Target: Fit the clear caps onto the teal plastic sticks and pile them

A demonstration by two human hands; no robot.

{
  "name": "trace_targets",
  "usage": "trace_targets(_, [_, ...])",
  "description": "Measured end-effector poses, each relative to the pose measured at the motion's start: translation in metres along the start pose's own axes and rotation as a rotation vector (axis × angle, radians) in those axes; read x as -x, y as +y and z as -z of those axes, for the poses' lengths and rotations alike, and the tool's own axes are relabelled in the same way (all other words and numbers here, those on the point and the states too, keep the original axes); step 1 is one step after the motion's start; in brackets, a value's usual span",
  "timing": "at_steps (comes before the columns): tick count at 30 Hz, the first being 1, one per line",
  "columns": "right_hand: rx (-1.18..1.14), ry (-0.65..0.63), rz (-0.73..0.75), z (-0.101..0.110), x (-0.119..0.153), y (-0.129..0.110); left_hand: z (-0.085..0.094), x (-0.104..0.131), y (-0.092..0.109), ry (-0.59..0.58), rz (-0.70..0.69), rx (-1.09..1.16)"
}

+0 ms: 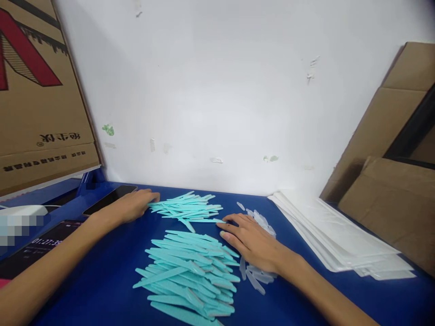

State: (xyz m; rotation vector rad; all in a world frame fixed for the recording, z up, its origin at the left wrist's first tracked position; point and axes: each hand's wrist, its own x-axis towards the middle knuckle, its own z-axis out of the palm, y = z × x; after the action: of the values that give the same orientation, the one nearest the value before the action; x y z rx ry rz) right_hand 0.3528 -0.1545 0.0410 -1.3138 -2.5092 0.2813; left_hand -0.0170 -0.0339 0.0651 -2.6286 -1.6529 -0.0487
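one far pile of teal strips (pixel 190 208) lies, mostly left-to-right lengthwise, between our curled left hand (pixel 141 204), whose grip we cannot tell, and our loosely open right hand (pixel 250 239), at one strip's tip.

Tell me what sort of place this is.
Probably a hand-assembly or packing workstation, judging by the piles of turquoise razor-like sticks, the loose translucent caps nearby, and the stack of white sheets on the blue tabletop.
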Motion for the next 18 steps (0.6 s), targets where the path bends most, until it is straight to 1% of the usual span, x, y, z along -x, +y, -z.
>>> trace_targets(5, [-0.006, -0.008, -0.015, -0.0004, 0.0008, 0.0005, 0.0008, -0.0006, -0.0005, -0.027, -0.054, -0.026])
trace_targets(10, [0.0, -0.011, -0.013, -0.001, 0.0012, 0.0001, -0.0015, 0.0008, 0.0034, 0.009, -0.053, 0.02])
trace_targets(14, [0.004, -0.011, -0.014, -0.0009, 0.0, -0.0006, -0.0048, 0.0006, 0.0007, 0.016, -0.063, 0.051])
trace_targets(18, [0.014, -0.009, -0.009, -0.0006, -0.0008, -0.0005, -0.0065, -0.0026, -0.001, 0.023, -0.101, 0.072])
